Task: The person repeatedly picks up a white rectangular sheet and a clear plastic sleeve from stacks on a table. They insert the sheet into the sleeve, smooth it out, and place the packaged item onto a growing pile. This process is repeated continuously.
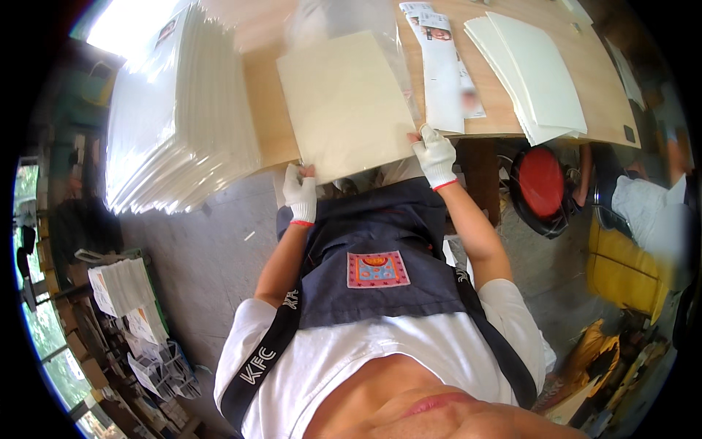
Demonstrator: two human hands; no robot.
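Note:
A cream-coloured flat board or sheet [347,102] lies at the near edge of the wooden table, tilted slightly, its near edge overhanging. My left hand [300,196], in a white glove with bare fingertips, pinches its near left corner. On the near right corner my right hand [436,156], gloved the same way, has its thumb and fingers closed. Beyond the board, partly under it, lies a clear plastic bag [329,16]. Just past my right hand are white printed paper strips [441,80], overlapping one another.
A tall stack of plastic-sleeved white packs [175,110] stands on the table's left. White sheets [530,77] lie fanned at the right. Below the table [267,102] are a red round stool [540,181] and a yellow container [625,263]. Bundled papers [123,287] stand at the lower left.

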